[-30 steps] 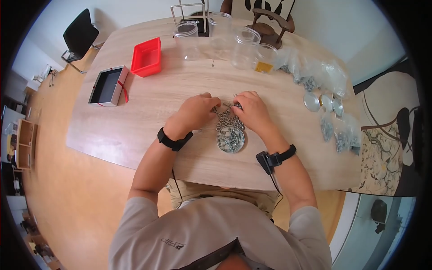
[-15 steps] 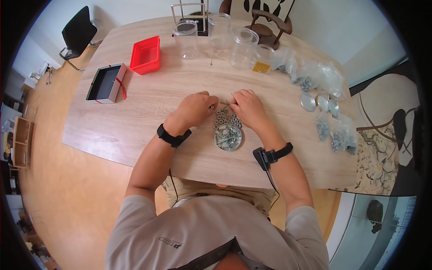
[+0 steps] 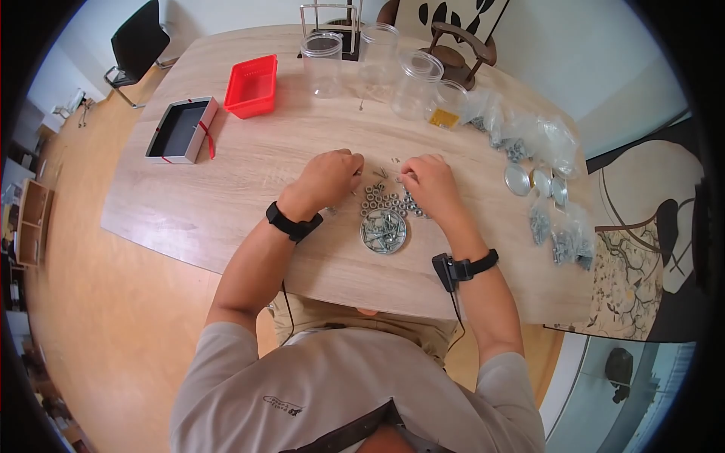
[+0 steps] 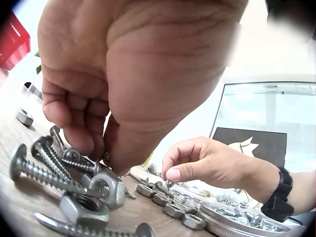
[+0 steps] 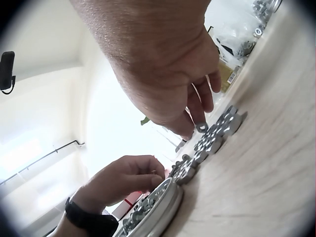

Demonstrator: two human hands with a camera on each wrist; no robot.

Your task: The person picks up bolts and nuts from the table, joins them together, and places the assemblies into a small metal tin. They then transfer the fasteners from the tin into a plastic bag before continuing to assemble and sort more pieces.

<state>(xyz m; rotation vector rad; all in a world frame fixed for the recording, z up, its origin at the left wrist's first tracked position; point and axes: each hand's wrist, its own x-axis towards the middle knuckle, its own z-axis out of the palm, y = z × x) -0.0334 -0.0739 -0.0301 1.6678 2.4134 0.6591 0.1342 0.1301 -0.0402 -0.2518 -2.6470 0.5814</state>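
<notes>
In the head view a shallow round tin point(image 3: 384, 231) full of screws stands before me, with a group of hex nuts point(image 3: 371, 198) just beyond it. My left hand point(image 3: 326, 181) is left of the nuts, fingers curled, pinching a screw point(image 4: 106, 157) that is mostly hidden by the thumb. Under it, in the left wrist view, lie loose screws point(image 4: 47, 170) and large nuts point(image 4: 85, 210). My right hand point(image 3: 430, 183) is at the right of the group, thumb and fingertips pinching a small nut point(image 5: 201, 127) just above the other nuts.
A red basket point(image 3: 251, 87) and an open grey box point(image 3: 181, 130) stand at the back left. Clear jars point(image 3: 323, 68) line the far edge. Plastic bags of hardware point(image 3: 540, 140) and round metal lids point(image 3: 517, 180) lie on the right.
My right hand has moved a little to the right, and more nuts now show beneath it, spread further right. The left hand stays over nearly the same spot.
</notes>
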